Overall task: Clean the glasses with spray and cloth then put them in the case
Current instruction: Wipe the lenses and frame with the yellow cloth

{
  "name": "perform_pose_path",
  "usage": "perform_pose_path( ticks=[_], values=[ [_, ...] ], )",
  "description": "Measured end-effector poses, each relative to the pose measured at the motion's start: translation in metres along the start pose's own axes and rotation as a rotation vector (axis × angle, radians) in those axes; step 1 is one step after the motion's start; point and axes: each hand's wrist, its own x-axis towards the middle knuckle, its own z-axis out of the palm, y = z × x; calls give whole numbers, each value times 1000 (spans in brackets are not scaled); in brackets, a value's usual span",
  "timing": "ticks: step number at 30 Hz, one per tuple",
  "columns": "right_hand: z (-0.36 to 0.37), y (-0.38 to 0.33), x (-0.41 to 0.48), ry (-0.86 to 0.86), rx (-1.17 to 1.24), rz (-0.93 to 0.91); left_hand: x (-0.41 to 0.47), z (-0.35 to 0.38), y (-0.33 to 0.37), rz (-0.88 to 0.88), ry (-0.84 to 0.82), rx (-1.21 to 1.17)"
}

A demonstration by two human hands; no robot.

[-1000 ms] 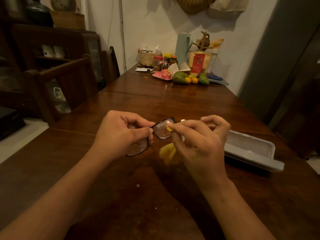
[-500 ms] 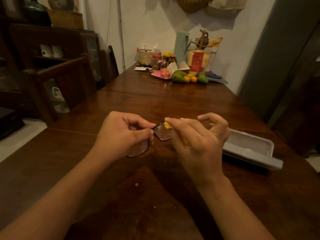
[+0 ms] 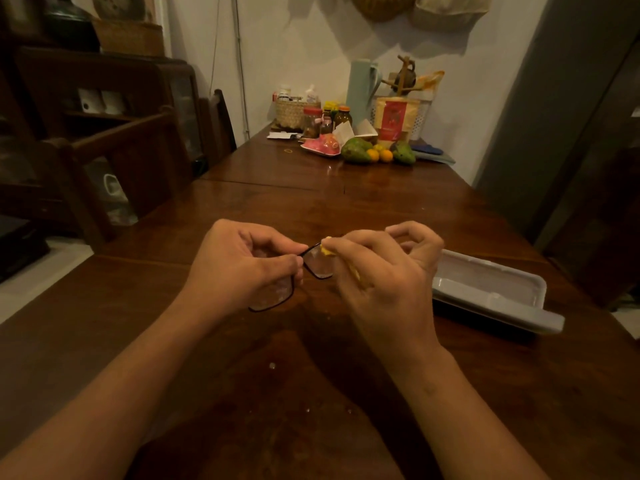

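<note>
The case lies open on the worktop, nothing in it. Above the worktop my left hand grips the black-rimmed glasses; my right hand pinches a yellow cloth against one smeared lens.

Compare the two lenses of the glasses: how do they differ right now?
The lens by the left hand hangs lower at, bare of cloth; the lens by the right hand sits higher at with the yellow cloth pressed on its top corner. Both share one dark frame, held above the table.
</note>
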Motion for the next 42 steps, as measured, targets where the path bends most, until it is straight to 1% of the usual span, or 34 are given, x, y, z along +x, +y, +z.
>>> perform_pose_path(
  ticks=[3, 5, 8, 13, 17, 19, 23, 27, 29, 31, 33, 36, 39, 42],
  values=[
    [1, -5, -1, -60, 109, -125, 1, -2, 0, 2, 27, 40],
    [-2, -3, -2, -101, 149, -152, 3, -4, -1, -11, 51, 43],
    [-6, 4, -1, -132, 132, -118, 4, -7, -2, -7, 59, -8],
    [-9, 9, -1, -58, 75, -32, 4, -9, -1, 14, 55, -47],
    [-6, 2, -3, -92, 113, -111, 5, -8, -3, 25, 55, -54],
    [-5, 1, -3, -102, 137, -120, 6, -8, -4, 31, 50, -54],
    [-4, 7, -2, -93, 171, -11, 7, -13, -5, -20, 14, -80],
    [-5, 15, -2, -98, 228, 125, 11, -29, -5, -49, -24, 141],
    [-6, 16, -1, -100, 233, 129, 13, -39, -7, -64, -96, 291],
    [-6, 14, -1, -109, 245, 105, 14, -45, -11, -78, -179, 522],
    [-5, 11, -2, -122, 249, 78, 15, -48, -15, -106, -245, 693],
    [-5, 9, -3, -126, 258, 57, 16, -51, -20, -126, -339, 806],
    [-4, 9, -4, -134, 262, 64, 17, -55, -22, -143, -413, 866],
    [-4, 8, -4, -141, 261, 65, 18, -54, -25, -122, -388, 916]
  ],
)
